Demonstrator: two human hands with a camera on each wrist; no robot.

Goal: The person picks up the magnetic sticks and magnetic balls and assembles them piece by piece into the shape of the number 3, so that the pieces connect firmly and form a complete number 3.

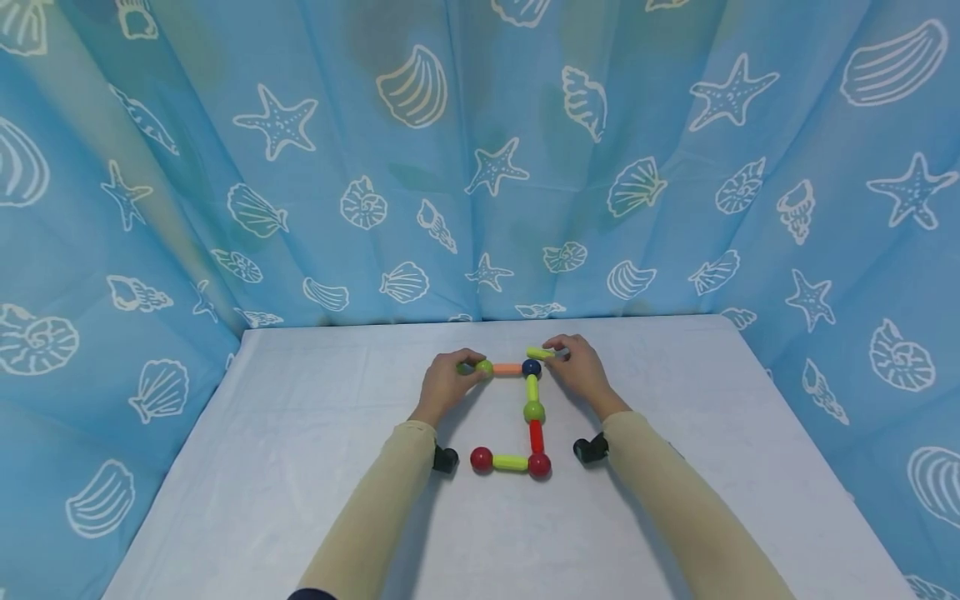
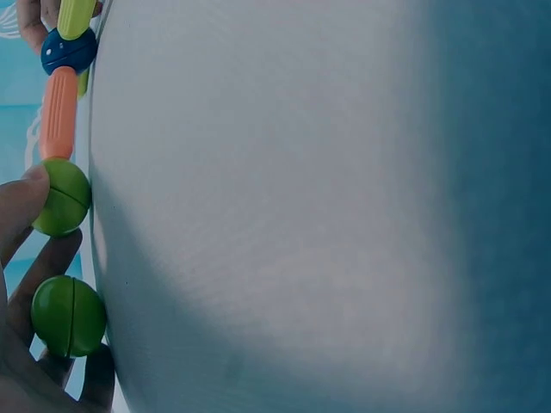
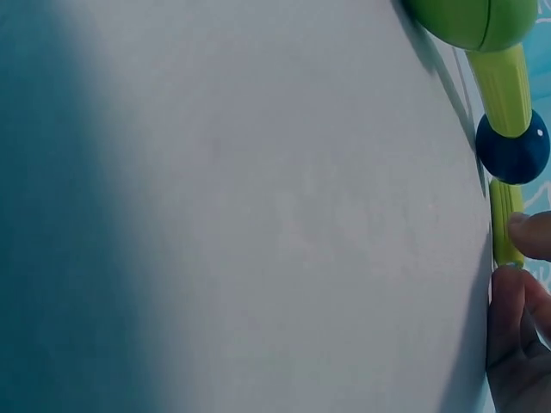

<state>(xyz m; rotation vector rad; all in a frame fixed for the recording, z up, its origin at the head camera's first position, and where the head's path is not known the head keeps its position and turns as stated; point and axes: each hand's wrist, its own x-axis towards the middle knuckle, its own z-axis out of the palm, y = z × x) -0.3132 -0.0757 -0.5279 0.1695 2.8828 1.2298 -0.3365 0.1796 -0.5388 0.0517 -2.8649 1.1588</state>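
My left hand (image 1: 447, 383) pinches a light green ball (image 2: 67, 202) between thumb and finger. A second green ball (image 2: 69, 316) sits among the other fingers of that hand. From the pinched ball an orange rod (image 1: 507, 369) runs to a dark blue ball (image 1: 531, 367). My right hand (image 1: 581, 371) pinches a yellow-green rod (image 1: 540, 353) just beyond the blue ball; in the right wrist view its tip (image 3: 506, 206) appears close to that ball, and whether they touch I cannot tell. Another yellow-green rod (image 1: 532, 388) leads from the blue ball to a green ball (image 1: 534, 412).
Nearer me, a red rod (image 1: 536, 437) joins the green ball to a red ball (image 1: 539, 465). A yellow-green rod (image 1: 511, 462) links this to another red ball (image 1: 482, 459). Everything lies on a white-covered table (image 1: 315, 417), with a blue shell-patterned curtain (image 1: 465, 167) behind.
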